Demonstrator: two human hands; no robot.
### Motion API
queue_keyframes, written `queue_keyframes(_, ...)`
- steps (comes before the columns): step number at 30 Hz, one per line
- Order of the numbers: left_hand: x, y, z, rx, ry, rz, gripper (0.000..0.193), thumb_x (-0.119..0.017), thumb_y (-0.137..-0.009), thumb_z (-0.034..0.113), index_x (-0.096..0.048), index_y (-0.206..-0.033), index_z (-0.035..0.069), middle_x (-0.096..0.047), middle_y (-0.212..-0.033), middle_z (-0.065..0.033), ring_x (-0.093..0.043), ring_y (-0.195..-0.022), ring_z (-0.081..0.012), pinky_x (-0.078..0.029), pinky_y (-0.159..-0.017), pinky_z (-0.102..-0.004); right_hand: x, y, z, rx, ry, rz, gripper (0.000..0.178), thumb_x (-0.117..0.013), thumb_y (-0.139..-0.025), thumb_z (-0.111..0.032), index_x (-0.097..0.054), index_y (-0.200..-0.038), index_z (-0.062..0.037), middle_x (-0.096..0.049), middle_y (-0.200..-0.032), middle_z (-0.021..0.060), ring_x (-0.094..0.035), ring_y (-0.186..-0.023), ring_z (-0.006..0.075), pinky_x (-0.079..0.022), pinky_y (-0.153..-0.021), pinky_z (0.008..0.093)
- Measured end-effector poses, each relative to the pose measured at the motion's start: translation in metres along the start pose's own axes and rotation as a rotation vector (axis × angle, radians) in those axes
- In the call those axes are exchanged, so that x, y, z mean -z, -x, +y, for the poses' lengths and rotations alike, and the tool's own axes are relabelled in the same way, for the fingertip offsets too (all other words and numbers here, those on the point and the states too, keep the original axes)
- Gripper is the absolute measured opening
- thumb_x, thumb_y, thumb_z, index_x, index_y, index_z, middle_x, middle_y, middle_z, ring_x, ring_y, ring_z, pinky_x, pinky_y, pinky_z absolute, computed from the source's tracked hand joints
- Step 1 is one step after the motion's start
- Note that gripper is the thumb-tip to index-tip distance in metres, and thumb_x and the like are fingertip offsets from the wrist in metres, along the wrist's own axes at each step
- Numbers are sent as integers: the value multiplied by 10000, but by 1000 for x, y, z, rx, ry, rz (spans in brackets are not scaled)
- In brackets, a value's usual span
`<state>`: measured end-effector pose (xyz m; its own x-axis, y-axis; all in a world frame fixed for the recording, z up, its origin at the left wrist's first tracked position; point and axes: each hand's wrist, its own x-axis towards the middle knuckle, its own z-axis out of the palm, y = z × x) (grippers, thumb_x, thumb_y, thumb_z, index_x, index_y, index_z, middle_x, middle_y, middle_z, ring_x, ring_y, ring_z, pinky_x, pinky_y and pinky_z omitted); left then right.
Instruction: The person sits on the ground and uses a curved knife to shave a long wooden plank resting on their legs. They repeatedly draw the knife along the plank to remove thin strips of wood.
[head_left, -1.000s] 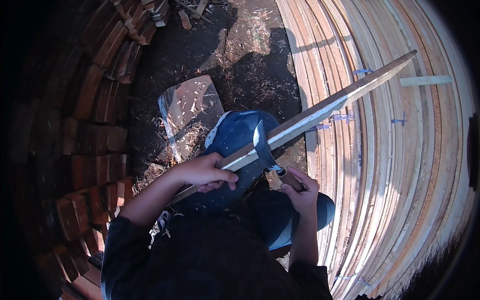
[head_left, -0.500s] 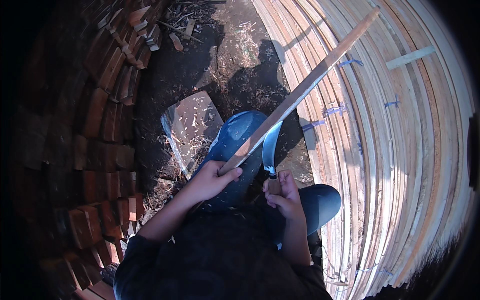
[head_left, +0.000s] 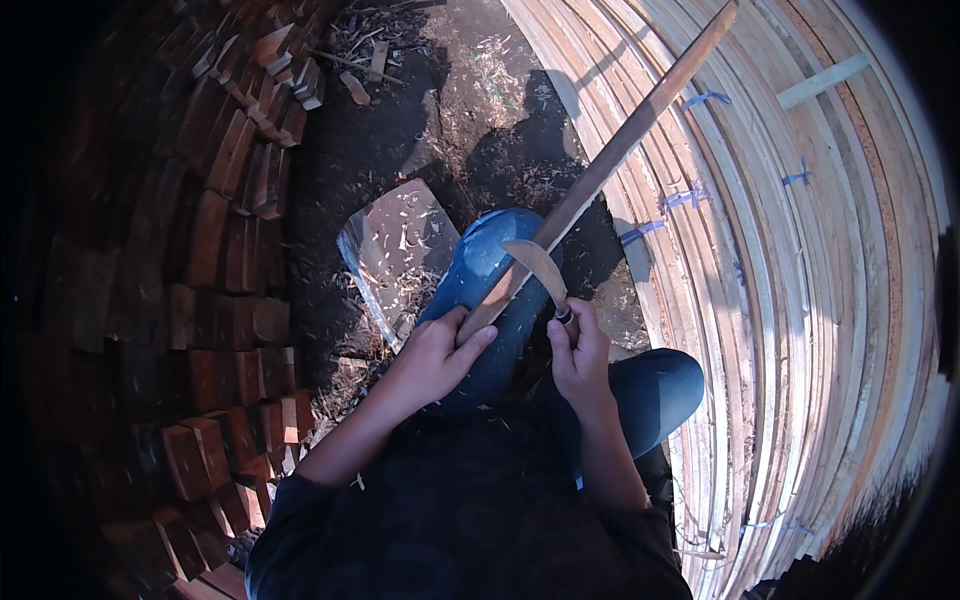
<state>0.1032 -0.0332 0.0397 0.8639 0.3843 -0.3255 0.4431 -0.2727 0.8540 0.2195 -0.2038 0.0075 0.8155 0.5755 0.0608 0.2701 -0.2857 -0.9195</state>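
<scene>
My left hand (head_left: 442,352) is closed round the near end of a long wooden strip (head_left: 610,155), its thumb along the top. The strip slants up and away to the right, passing over my left knee (head_left: 497,240) and out above the stacked lumber. In my right hand (head_left: 582,352) is the short handle of a sickle (head_left: 545,268). Its curved blade lies across the strip a little beyond my left hand, the tip pointing left. Whether the edge bites into the wood cannot be made out.
Dark, reddish cut wood blocks (head_left: 210,240) are piled along the left. Long pale boards (head_left: 790,300), some tied with blue strips (head_left: 685,196), fill the right. A flat slab (head_left: 400,225) strewn with shavings lies on the dirt ground (head_left: 385,140) beyond my left knee.
The sickle has come from beneath the strip to lie across it, its blade turned leftward. My right hand has moved slightly up. The strip's far end has shifted a little left.
</scene>
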Motion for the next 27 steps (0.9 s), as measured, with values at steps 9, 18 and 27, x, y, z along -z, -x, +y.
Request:
queue_keyframes(9,-4,-9,-10,-50,-71,-3,449,-562,-909,367,-561,-885,-81,-574,-655,-260,-626,-706,-422,-469,-626,-454,3,-5,11,33,318,-12,174,-683,-829,-148,-566,-845,-21,-500,-558,94,-518,-456,245,-407,-459,343)
queue_keyframes(18,-6,-10,-7,-8,-9,9,433,-558,-912,344,-557,-891,-89,-577,-684,-287,-617,-751,-450,-472,-641,-461,21,-45,33,185,553,89,228,-687,-827,-220,-543,-793,-46,-547,-599,96,-567,-511,301,-445,-461,380)
queue_keyframes(27,-6,-14,-8,19,-3,-16,429,-558,-911,347,-564,-872,-79,-570,-683,-286,-617,-742,-447,-466,-628,-453,37,-73,31,15,517,166,181,-604,-886,-174,-600,-887,7,-582,-627,194,-576,-545,359,-435,-505,386)
